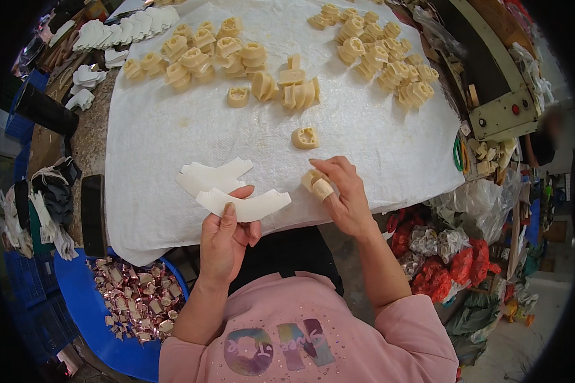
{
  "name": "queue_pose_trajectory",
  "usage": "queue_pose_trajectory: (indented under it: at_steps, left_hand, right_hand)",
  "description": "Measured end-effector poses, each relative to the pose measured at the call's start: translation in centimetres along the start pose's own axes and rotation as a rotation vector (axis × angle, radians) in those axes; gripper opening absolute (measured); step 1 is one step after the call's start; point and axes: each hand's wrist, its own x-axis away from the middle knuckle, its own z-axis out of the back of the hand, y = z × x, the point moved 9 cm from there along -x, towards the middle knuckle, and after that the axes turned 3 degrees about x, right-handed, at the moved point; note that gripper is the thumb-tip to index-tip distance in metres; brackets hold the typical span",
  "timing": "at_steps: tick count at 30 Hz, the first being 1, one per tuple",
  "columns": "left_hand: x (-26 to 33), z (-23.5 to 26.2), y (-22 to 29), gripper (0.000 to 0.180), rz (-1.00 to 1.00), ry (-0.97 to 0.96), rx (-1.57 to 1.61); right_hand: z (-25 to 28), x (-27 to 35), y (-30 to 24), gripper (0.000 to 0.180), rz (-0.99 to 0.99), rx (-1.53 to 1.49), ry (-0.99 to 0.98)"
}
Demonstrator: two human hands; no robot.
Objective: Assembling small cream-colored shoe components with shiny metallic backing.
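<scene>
My left hand [222, 246] pinches a curved white strip [255, 205] with notched ends between thumb and fingers. Under and behind that strip, a second white cut piece [204, 179] lies on the white sheet. My right hand [346, 201] is closed at the sheet's near side, thumb and forefinger on a small beige hollow plastic piece [314, 180]. Pale wrapping seems to cover the thumb tip. Just beyond that hand, a single beige hollow piece [305, 138] sits on the sheet.
Beige pieces cluster at the back left [201, 54] and back right [386, 57] of the sheet [153, 140]. A dark phone-like slab [93, 216] lies left. Below it stands a blue tub [118, 348] of shiny pinkish pieces. A green-grey machine [505, 115] stands right, above red bags [457, 268].
</scene>
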Motion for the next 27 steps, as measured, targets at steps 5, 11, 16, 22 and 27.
queue_pose_trajectory:
  at_steps: [5, 11, 16, 22, 27]
  left_hand:
    - [-0.1, -0.7, -0.4, 0.041, 0.000, -0.056, 0.097]
    - [0.2, 0.4, -0.1, 0.041, -0.066, -0.027, 0.068]
    - [0.3, 0.7, 0.2, 0.040, -0.105, 0.068, 0.032]
    - [0.6, 0.8, 0.4, 0.039, -0.148, 0.063, -0.006]
    - [0.9, 0.5, 0.9, 0.039, -0.224, 0.046, -0.078]
  right_hand:
    - [-1.0, 0.4, 0.0, 0.023, -0.027, 0.406, -0.022]
    - [0.4, 0.3, -0.6, 0.019, 0.064, 0.412, 0.243]
    - [-0.9, 2.6, 0.6, 0.032, 0.142, 0.168, 0.256]
    - [-0.8, 2.7, 0.2, 0.053, 0.112, 0.182, 0.141]
    - [0.7, 2.8, -3.5, 0.046, 0.133, -0.096, 0.188]
